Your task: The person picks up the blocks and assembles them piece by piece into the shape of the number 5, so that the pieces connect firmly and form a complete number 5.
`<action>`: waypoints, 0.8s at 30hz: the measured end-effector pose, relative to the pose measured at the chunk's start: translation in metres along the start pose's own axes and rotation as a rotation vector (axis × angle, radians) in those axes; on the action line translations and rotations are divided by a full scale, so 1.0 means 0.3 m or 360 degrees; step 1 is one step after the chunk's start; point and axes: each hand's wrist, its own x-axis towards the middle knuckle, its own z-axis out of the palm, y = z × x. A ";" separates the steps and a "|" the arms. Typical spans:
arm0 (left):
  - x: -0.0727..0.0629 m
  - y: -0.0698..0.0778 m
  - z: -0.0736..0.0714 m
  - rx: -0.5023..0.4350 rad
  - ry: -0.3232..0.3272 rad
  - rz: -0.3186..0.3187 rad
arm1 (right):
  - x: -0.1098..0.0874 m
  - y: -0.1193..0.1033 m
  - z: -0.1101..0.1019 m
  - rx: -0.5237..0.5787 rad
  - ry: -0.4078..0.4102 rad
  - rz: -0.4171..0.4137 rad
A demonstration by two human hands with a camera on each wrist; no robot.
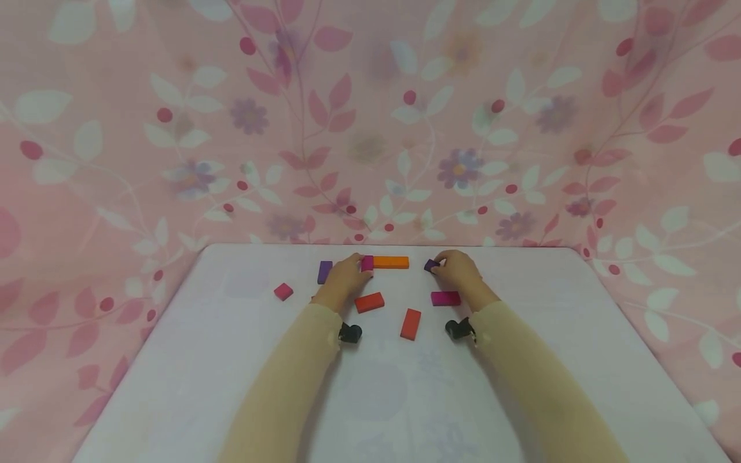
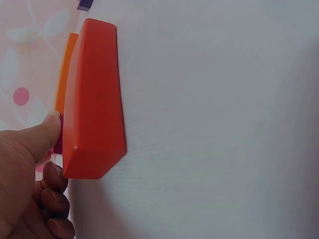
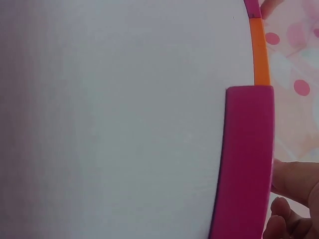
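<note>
My left hand (image 1: 344, 280) pinches a magenta block (image 1: 367, 262) between thumb and fingers, at the left end of a long orange block (image 1: 392, 262) near the table's back edge. The magenta block seems to touch the orange one's end. To the right, my right hand (image 1: 460, 273) holds a small dark purple block (image 1: 431, 265) by its fingertips, apart from the orange block. In the left wrist view a red block (image 2: 94, 99) stands in front of the left hand's fingers. A second magenta block (image 3: 246, 159) partly hides the right hand in the right wrist view.
Left of the left hand lie a purple block (image 1: 325, 272) and a pink block (image 1: 283, 291). Another red block (image 1: 410, 324) rests between the forearms. The white table (image 1: 382, 399) ends at a pink floral cloth (image 1: 370, 128) behind it.
</note>
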 end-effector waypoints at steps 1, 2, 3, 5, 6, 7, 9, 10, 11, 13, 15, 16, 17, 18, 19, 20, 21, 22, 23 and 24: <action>0.000 0.000 0.000 0.0005 -0.0002 0.0002 | 0.002 -0.004 0.000 -0.0002 -0.0014 -0.0014; -0.001 0.000 -0.001 0.0013 -0.0002 0.0009 | 0.005 -0.009 0.001 0.0001 -0.0026 -0.0021; -0.001 -0.001 -0.001 0.0015 -0.0002 0.0017 | 0.008 -0.013 0.001 0.0001 -0.0035 -0.0023; -0.004 0.000 -0.001 0.0005 0.0008 0.0030 | 0.015 -0.020 0.002 0.0000 -0.0051 -0.0033; -0.006 0.000 -0.002 -0.0002 0.0013 0.0035 | 0.019 -0.023 0.003 0.0001 -0.0058 -0.0033; -0.008 0.000 -0.002 -0.0004 0.0019 0.0042 | 0.022 -0.025 0.005 0.0007 -0.0066 -0.0033; -0.014 0.001 -0.002 -0.0015 0.0033 0.0056 | 0.027 -0.030 0.008 0.0021 -0.0083 -0.0030; -0.018 0.002 -0.003 -0.0019 0.0040 0.0064 | 0.030 -0.032 0.009 0.0027 -0.0091 -0.0031; -0.020 0.003 -0.003 -0.0018 0.0043 0.0072 | 0.032 -0.033 0.010 0.0026 -0.0099 -0.0031; -0.021 0.004 -0.004 -0.0014 0.0047 0.0084 | 0.034 -0.036 0.013 0.0034 -0.0108 -0.0037; -0.020 0.004 -0.003 -0.0019 0.0047 0.0083 | 0.035 -0.041 0.015 0.0038 -0.0111 -0.0052; -0.018 0.005 -0.003 -0.0023 0.0047 0.0079 | 0.036 -0.043 0.015 0.0039 -0.0110 -0.0065; -0.017 0.005 -0.003 -0.0020 0.0048 0.0076 | 0.037 -0.046 0.016 0.0042 -0.0107 -0.0079; -0.016 0.005 -0.002 -0.0019 0.0049 0.0076 | 0.038 -0.047 0.018 0.0046 -0.0104 -0.0096; -0.014 0.005 -0.001 -0.0015 0.0050 0.0072 | 0.040 -0.049 0.020 0.0058 -0.0103 -0.0101; -0.013 0.006 0.000 -0.0011 0.0052 0.0070 | 0.043 -0.049 0.022 0.0066 -0.0103 -0.0115; -0.013 0.006 0.001 -0.0006 0.0055 0.0070 | 0.045 -0.050 0.025 0.0076 -0.0107 -0.0118; -0.011 0.006 0.003 -0.0004 0.0056 0.0068 | 0.047 -0.048 0.028 0.0087 -0.0109 -0.0120; -0.010 0.006 0.004 -0.0005 0.0053 0.0064 | 0.049 -0.047 0.032 0.0098 -0.0112 -0.0112; -0.010 0.006 0.006 -0.0008 0.0052 0.0063 | 0.052 -0.046 0.036 0.0107 -0.0117 -0.0099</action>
